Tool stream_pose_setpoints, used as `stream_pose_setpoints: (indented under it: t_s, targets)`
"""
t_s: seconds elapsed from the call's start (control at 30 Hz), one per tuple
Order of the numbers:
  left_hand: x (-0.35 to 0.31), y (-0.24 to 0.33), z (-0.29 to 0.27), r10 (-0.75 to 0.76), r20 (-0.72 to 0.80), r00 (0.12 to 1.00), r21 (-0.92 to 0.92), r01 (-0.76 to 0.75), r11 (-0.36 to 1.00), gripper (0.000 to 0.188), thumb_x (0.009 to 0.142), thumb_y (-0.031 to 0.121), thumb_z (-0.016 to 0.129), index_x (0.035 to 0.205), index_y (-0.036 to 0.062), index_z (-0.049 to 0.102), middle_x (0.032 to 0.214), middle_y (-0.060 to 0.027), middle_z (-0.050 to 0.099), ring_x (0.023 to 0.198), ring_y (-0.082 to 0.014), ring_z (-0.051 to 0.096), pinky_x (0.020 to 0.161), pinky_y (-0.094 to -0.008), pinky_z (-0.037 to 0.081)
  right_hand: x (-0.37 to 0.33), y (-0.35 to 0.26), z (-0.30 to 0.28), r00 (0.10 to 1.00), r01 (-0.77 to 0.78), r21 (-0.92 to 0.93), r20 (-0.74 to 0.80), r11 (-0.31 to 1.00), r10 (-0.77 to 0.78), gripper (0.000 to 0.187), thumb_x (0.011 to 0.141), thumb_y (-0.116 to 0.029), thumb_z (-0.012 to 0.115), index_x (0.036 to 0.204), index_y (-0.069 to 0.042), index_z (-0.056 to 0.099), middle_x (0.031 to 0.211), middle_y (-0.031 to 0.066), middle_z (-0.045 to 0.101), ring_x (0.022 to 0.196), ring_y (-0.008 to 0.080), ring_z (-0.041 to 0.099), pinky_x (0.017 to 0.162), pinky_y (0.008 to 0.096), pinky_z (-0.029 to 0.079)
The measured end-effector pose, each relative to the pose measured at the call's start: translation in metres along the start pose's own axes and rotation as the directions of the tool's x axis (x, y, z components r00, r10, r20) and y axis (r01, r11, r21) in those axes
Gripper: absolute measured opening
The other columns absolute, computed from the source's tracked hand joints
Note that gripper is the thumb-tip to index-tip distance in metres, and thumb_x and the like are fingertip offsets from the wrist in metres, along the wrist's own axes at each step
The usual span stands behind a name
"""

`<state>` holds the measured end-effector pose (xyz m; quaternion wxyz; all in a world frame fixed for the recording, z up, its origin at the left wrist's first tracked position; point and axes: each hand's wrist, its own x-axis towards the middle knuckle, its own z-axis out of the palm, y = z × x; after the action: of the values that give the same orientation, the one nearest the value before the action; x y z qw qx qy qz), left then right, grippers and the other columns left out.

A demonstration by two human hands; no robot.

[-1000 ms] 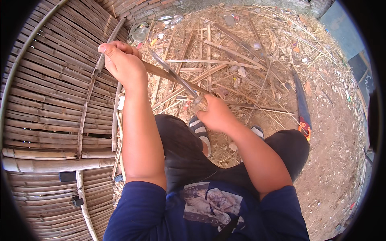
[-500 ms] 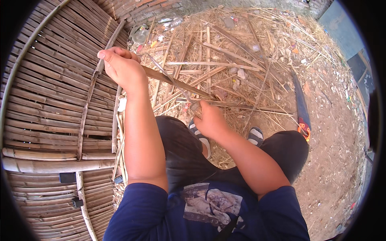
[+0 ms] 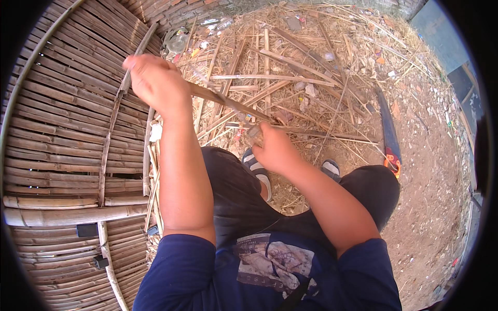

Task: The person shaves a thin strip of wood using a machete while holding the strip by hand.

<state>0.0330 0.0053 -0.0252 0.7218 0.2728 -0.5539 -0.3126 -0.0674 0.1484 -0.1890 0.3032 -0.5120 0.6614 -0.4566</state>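
In the upper left, my left hand is closed around one end of a brown bamboo strip, which slants down to the right in front of me. My right hand grips the handle of a long, narrow-bladed knife. Its blade, smeared by motion, runs up and left from my fist and crosses the strip; whether the edge touches the bamboo I cannot tell. The far part of the strip passes just above my right hand, over the littered ground.
A bamboo-slat wall or platform rises close on my left. Loose bamboo strips and straw cover the ground ahead. A handsaw with an orange handle lies by my right knee. A brick wall stands at the back.
My left hand has turned slightly and shifted a little left. The right hand has edged right and up a little, and the knife blade now looks more blurred across the strip.
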Motion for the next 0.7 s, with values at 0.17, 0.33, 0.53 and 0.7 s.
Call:
stream_pose_setpoints:
  t_s: [0.17, 0.33, 0.53, 0.7]
  targets:
    - [0.008, -0.008, -0.014, -0.008, -0.01, 1.0, -0.026, 0.008, 1.0, 0.066, 0.103, 0.069, 0.036, 0.074, 0.0098, 0.037, 0.06, 0.0003, 0.034, 0.049, -0.0113, 0.032, 0.045, -0.0276, 0.026, 0.008, -0.014, -0.015, 0.99, -0.058, -0.043, 0.127, 0.997, 0.063, 0.044, 0.082, -0.017, 0.074, 0.116, 0.007, 0.061, 0.088, 0.0274, 0.069, 0.086, 0.0416, 0.069, 0.076, 0.0483, 0.052]
    - [0.012, -0.004, -0.014, -0.03, 0.12, 0.992, -0.087, 0.041, 0.995, 0.064, 0.101, 0.069, 0.041, 0.076, 0.0099, 0.038, 0.061, 0.0002, 0.031, 0.051, -0.0123, 0.029, 0.048, -0.0294, 0.025, 0.009, -0.028, -0.044, 0.998, -0.043, 0.155, -0.032, 0.987, 0.049, 0.045, 0.084, -0.02, 0.075, 0.121, 0.003, 0.062, 0.09, 0.0231, 0.071, 0.084, 0.0355, 0.071, 0.075, 0.0437, 0.053]
    - [0.02, -0.003, -0.014, -0.089, 0.451, 0.888, -0.195, 0.195, 0.961, 0.067, 0.092, 0.074, 0.052, 0.071, 0.0127, 0.037, 0.06, 0.0019, 0.024, 0.053, -0.0122, 0.022, 0.051, -0.0304, 0.022, 0.013, -0.03, -0.074, 0.992, -0.092, 0.282, -0.056, 0.955, 0.112, 0.035, 0.091, -0.015, 0.073, 0.118, 0.003, 0.061, 0.093, 0.0095, 0.071, 0.085, 0.0189, 0.066, 0.08, 0.0377, 0.052]
    - [0.014, 0.0, 0.005, 0.048, 0.609, 0.791, -0.3, 0.174, 0.938, 0.063, 0.096, 0.068, 0.052, 0.074, 0.0107, 0.039, 0.059, 0.0018, 0.03, 0.05, -0.0093, 0.022, 0.047, -0.0283, 0.02, 0.021, 0.006, -0.06, 0.988, -0.09, 0.332, -0.089, 0.939, 0.126, 0.035, 0.089, -0.022, 0.074, 0.113, 0.001, 0.064, 0.09, 0.016, 0.072, 0.083, 0.0279, 0.07, 0.078, 0.0392, 0.053]
